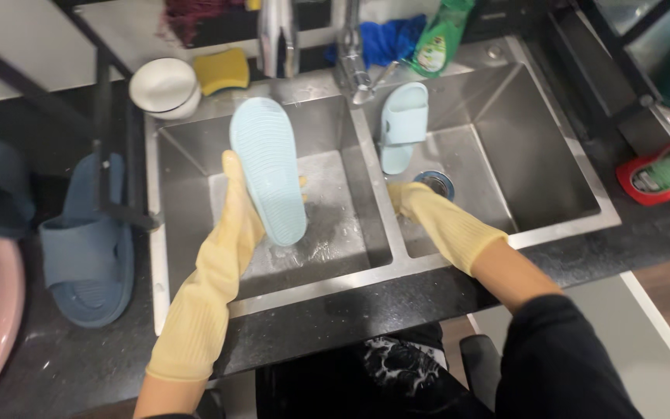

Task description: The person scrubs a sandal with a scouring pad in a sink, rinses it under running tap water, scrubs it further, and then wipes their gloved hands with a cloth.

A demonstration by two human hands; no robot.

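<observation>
My left hand [236, 208], in a yellow rubber glove, is clasped around the edge of a pale blue slipper [267, 169], holding it sole-up over the left sink basin [188, 155]. My right hand [412, 200], also gloved, rests on the divider between the basins; I cannot tell whether its fingers are spread or curled. A second pale blue slipper [403, 126] leans in the right basin [529, 155], just beyond that hand. Dark blue slippers [87, 240] lie on the counter [312, 326] left of my left hand.

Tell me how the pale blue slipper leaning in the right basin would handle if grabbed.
The pale blue slipper looks like moulded foam, so probably light and slightly bendy. The right basin looks wet, so likely slippery. Propped against the wall, it may slide down if nudged.
</observation>
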